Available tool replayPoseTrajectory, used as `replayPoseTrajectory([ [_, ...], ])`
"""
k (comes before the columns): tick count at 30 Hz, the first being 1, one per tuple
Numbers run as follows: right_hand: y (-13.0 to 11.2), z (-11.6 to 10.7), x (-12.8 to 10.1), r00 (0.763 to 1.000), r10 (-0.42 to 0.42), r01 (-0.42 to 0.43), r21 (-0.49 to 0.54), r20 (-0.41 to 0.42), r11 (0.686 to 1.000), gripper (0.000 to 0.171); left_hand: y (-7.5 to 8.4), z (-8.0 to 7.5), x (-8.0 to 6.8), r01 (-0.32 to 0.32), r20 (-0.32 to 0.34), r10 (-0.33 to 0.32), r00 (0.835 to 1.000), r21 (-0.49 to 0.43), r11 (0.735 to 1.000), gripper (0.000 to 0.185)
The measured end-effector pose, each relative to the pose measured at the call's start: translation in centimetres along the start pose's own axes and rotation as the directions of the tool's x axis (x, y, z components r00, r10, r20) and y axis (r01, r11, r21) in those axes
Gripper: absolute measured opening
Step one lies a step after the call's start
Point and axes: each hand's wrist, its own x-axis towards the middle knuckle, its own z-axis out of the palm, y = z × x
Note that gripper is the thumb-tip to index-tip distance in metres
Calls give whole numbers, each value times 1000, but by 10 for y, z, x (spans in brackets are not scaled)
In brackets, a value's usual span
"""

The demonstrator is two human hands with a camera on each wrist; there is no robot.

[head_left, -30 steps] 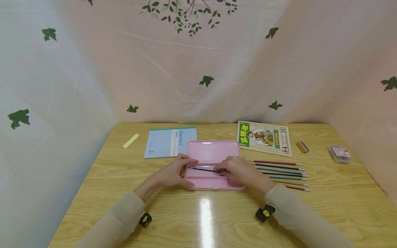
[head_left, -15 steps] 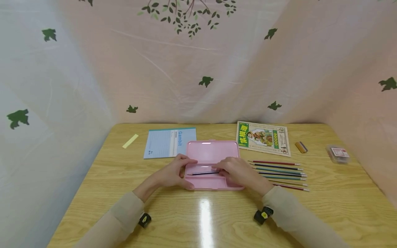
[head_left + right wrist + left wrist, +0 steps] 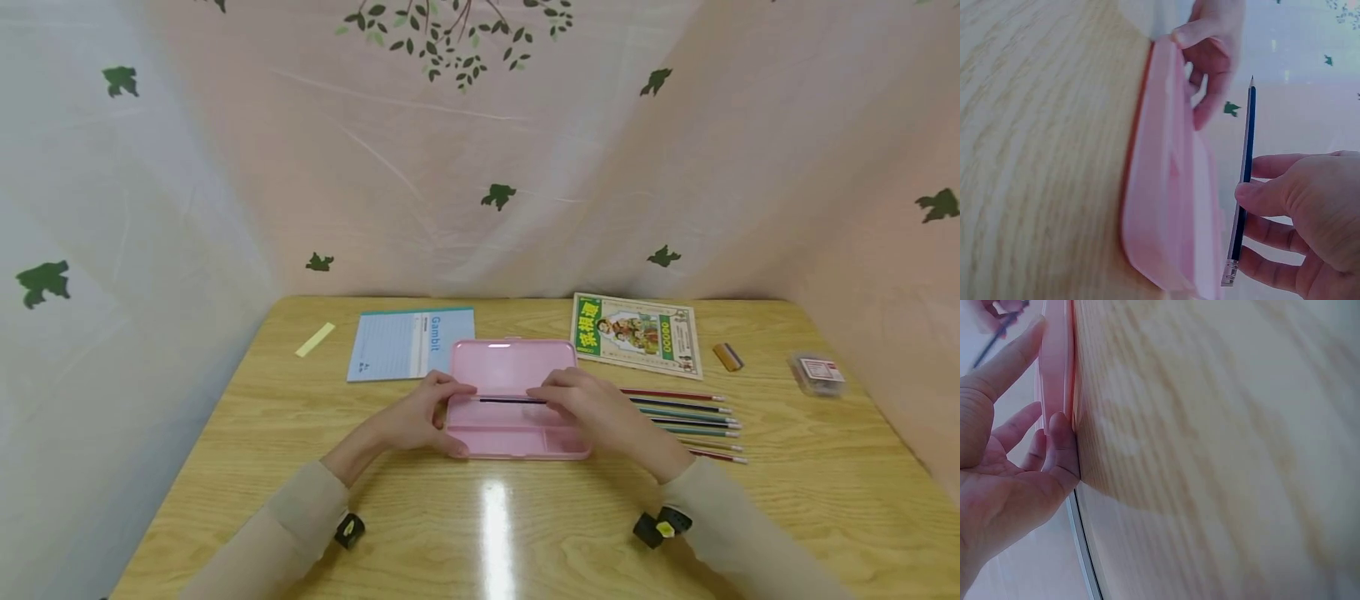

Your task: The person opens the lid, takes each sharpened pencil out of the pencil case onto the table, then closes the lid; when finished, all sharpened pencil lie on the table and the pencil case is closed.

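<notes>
An open pink pencil case (image 3: pixel 517 433) lies in the middle of the wooden table (image 3: pixel 487 533), its lid (image 3: pixel 512 367) flat behind the tray. My left hand (image 3: pixel 416 421) grips the case's left end, thumb at the front edge and fingers over the rim; the left wrist view shows the hand (image 3: pixel 1010 462) against the pink case (image 3: pixel 1057 375). My right hand (image 3: pixel 592 412) pinches a dark blue pencil (image 3: pixel 513 401) by its eraser end, level just above the tray. In the right wrist view the right hand (image 3: pixel 1300 219) holds the pencil (image 3: pixel 1242 187) beside the case (image 3: pixel 1172 206).
Several coloured pencils (image 3: pixel 690 421) lie in a row right of the case. A blue notebook (image 3: pixel 408 343), a yellow paper strip (image 3: pixel 316 340), a green booklet (image 3: pixel 637 333), a brown eraser (image 3: pixel 729 357) and a small clear box (image 3: pixel 821 371) sit toward the back. Curtains close in three sides.
The right hand has lifted the dark blue pencil out of the tray and drawn it slightly back and right. The left hand has stayed on the case's end.
</notes>
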Motion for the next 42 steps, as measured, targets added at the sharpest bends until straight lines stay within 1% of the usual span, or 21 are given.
replayPoseTrajectory([
  [3, 1, -12, -9, 1000, -1, 1, -1, 3, 1000, 41, 0, -1, 0, 1, 0, -1, 1000, 1, 1000, 83],
  [7, 6, -24, -25, 1000, 17, -17, 29, -9, 999, 41, -1, -1, 0, 3, -2, -3, 1000, 4, 1000, 84],
  [9, 9, -30, -34, 1000, 15, -14, 45, -27, 999, 41, -1, -1, 0, 4, -1, -4, 1000, 4, 1000, 84],
  [14, 20, -41, -58, 995, -33, 37, 47, -95, 998, 43, -1, -1, 1, -3, 0, 3, 1000, -2, 1000, 84],
  [17, 27, -45, -75, 994, -42, 44, 16, -103, 999, 46, -2, 0, 1, -8, 1, 8, 1000, -5, 1000, 83],
  [21, 36, -45, -99, 997, -21, 18, -31, -80, 999, 51, -2, 0, 2, -12, 6, 12, 1000, -6, 1000, 83],
  [27, 48, -38, -132, 999, 11, -13, -59, -48, 998, 50, -2, 0, 2, -7, 4, 7, 1000, 1, 1000, 83],
  [33, 57, -31, -160, 998, 11, -17, -107, -56, 994, 51, 1, 0, 0, -4, 8, 4, 1000, 7, 1000, 83],
  [37, 58, -29, -173, 997, 45, -55, -141, -67, 989, 52, 0, 0, 0, 6, 8, -6, 1000, 7, 1000, 84],
  [42, 60, -27, -180, 994, 75, -88, -165, -85, 982, 51, 0, 0, 0, 8, 5, -8, 1000, 9, 1000, 84],
])
